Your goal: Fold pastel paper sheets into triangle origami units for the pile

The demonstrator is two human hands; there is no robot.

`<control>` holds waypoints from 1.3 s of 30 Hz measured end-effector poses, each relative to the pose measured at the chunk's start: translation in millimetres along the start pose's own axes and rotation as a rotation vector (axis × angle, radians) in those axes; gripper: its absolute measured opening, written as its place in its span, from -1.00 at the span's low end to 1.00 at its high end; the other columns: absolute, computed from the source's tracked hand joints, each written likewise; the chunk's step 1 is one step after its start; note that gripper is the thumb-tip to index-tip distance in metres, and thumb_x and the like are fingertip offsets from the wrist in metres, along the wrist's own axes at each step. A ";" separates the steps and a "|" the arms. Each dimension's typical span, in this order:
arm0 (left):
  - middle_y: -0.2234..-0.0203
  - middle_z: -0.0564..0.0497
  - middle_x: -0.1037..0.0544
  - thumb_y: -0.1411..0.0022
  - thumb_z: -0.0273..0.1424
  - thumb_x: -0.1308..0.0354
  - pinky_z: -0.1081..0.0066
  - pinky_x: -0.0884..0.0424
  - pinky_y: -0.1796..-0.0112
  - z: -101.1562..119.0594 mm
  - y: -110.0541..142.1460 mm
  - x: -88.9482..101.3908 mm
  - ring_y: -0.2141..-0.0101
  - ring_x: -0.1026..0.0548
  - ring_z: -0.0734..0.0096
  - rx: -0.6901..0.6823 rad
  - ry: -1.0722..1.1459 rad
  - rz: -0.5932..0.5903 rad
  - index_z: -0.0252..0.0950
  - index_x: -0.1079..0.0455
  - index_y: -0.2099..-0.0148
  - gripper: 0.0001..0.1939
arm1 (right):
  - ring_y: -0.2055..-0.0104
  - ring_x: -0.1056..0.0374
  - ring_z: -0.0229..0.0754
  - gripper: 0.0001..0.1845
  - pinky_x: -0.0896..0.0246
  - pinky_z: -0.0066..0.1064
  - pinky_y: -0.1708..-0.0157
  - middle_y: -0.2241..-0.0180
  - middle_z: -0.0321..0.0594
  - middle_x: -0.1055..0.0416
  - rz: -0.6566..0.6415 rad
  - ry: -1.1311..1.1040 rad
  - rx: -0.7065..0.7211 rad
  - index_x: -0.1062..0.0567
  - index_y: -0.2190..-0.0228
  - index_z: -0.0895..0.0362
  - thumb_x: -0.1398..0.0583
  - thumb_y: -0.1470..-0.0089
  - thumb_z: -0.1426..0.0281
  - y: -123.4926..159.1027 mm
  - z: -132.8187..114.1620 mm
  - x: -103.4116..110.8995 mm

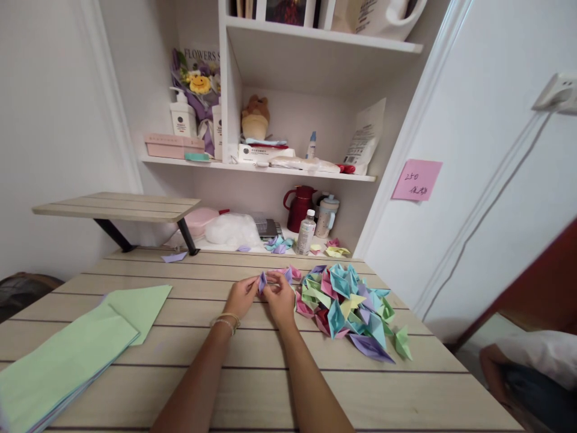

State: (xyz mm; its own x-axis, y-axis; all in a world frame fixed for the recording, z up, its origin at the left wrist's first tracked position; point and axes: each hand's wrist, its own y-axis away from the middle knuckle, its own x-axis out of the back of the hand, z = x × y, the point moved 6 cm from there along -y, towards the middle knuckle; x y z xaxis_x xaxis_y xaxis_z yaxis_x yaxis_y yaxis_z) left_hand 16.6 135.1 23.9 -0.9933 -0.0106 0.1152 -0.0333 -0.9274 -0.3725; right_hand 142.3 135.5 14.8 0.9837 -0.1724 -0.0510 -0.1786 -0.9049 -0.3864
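Note:
A small folded purple paper (262,282) stands upright between my two hands above the wooden table. My left hand (242,297), with bracelets at its wrist, pinches the paper from the left side. The fingers of my right hand (280,296) are closed on the paper's right side. Just right of my right hand lies a heap of folded paper boats (345,304) in blue, green, pink, yellow and purple. Some pink and purple folded pieces sit right behind my right fingers. The fingertips partly cover the purple paper, so its exact fold is hard to make out.
A stack of green paper sheets (67,361) lies at the left. Behind it stands a small raised shelf (117,205) on black legs. A clear bottle (306,233), a red jug (300,207) and a cup (327,216) stand at the back. Another person (532,367) is at the lower right.

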 end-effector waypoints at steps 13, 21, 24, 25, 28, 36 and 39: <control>0.51 -0.02 -0.52 0.09 -0.41 -0.19 0.44 -0.42 0.40 -8.6 0.3 0.8 0.47 -0.48 0.40 0.060 0.125 0.011 -0.33 -0.40 0.32 -0.80 | 0.53 -0.32 -0.23 -0.77 -0.23 -0.44 0.48 0.44 -0.26 -0.48 0.016 0.182 0.055 -0.50 0.41 0.12 -0.13 0.23 0.43 1.5 -4.6 2.0; 0.63 0.07 -0.48 0.11 -0.50 -0.14 0.52 -0.37 0.51 -10.1 1.4 -1.8 0.56 -0.45 0.45 0.041 0.032 0.017 -0.29 -0.40 0.34 -0.82 | 0.56 -0.29 -0.21 -0.85 -0.18 -0.43 0.49 0.54 -0.27 -0.45 0.047 0.301 0.097 -0.47 0.51 0.11 -0.11 0.22 0.48 4.4 -7.0 1.3; 0.63 0.07 -0.48 0.14 -0.53 -0.15 0.52 -0.37 0.50 -10.8 -0.3 0.2 0.55 -0.46 0.45 0.058 0.075 0.054 -0.29 -0.40 0.40 -0.85 | 0.57 -0.29 -0.21 -0.85 -0.17 -0.44 0.51 0.57 -0.29 -0.44 0.086 0.269 0.076 -0.47 0.51 0.11 -0.12 0.22 0.48 4.0 -2.9 3.4; 0.63 0.06 -0.49 0.14 -0.52 -0.16 0.50 -0.39 0.49 -10.8 -0.7 0.7 0.55 -0.46 0.44 0.067 0.097 0.059 -0.30 -0.40 0.42 -0.88 | 0.57 -0.30 -0.21 -0.85 -0.17 -0.44 0.51 0.56 -0.29 -0.45 0.085 0.236 0.060 -0.47 0.50 0.11 -0.13 0.22 0.47 3.2 -0.2 4.0; 0.60 0.01 -0.52 0.14 -0.44 -0.22 0.42 -0.43 0.43 -12.1 -0.3 0.7 0.55 -0.47 0.43 0.134 0.198 0.033 -0.35 -0.43 0.42 -0.86 | 0.53 -0.34 -0.20 -0.87 -0.21 -0.44 0.51 0.51 -0.26 -0.48 0.038 0.078 -0.003 -0.48 0.49 0.14 -0.16 0.22 0.43 -0.8 9.2 5.1; 0.52 -0.05 -0.56 0.19 -0.31 -0.31 0.38 -0.46 0.34 -19.5 0.8 5.8 0.50 -0.51 0.42 0.287 0.339 0.090 -0.39 -0.45 0.36 -0.69 | 0.39 -0.38 -0.15 -0.79 -0.28 -0.39 0.41 0.45 -0.18 -0.49 -0.052 -0.157 -0.115 -0.50 0.49 0.19 -0.22 0.21 0.31 -5.5 12.9 4.4; 0.48 -0.08 -0.57 0.21 -0.35 -0.33 0.40 -0.45 0.34 -21.4 -0.8 5.0 0.49 -0.51 0.43 0.278 0.359 0.081 -0.40 -0.42 0.33 -0.66 | 0.39 -0.40 -0.15 -0.74 -0.30 -0.37 0.40 0.44 -0.18 -0.48 -0.072 -0.210 -0.131 -0.48 0.44 0.20 -0.26 0.23 0.29 -3.8 11.8 -0.1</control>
State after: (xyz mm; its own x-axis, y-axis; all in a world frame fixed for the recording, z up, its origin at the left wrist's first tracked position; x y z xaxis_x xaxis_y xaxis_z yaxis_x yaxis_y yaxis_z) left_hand 9.3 143.8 5.1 -0.9687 -0.0022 -0.2484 0.0278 -0.9946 -0.0999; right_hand 143.1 143.6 5.4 0.9742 -0.0339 -0.2229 -0.0960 -0.9570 -0.2739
